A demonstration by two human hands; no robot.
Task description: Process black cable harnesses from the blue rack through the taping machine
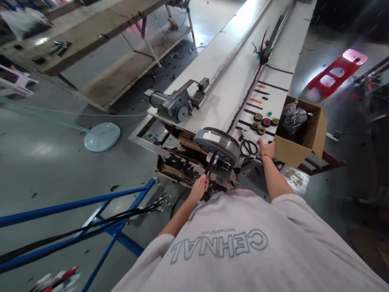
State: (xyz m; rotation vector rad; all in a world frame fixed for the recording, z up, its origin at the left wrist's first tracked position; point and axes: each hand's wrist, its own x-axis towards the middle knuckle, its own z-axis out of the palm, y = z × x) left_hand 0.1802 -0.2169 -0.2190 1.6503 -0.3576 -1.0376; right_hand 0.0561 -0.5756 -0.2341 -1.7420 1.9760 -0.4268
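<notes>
My left hand [199, 187] is closed round a black cable bundle [210, 163] just in front of the round grey machine wheel [217, 142]. At the right edge of the long white table [221, 97], my right hand [266, 149] rests by the corner, its fingers bent; whether anything is between them is too small to tell. Black-handled scissors [249, 147] lie just left of that hand. Behind them sit several tape rolls [266, 122] and a green piece [269, 114]. A dark harness [244, 102] runs lengthwise along the table.
A grey motor unit [176, 103] is mounted at the table's left edge. On the right stands an open cardboard box [299, 152] with a black plastic bag. A blue frame [73, 202] bearing black cables stands at lower left. A red stool [337, 73] is farther right.
</notes>
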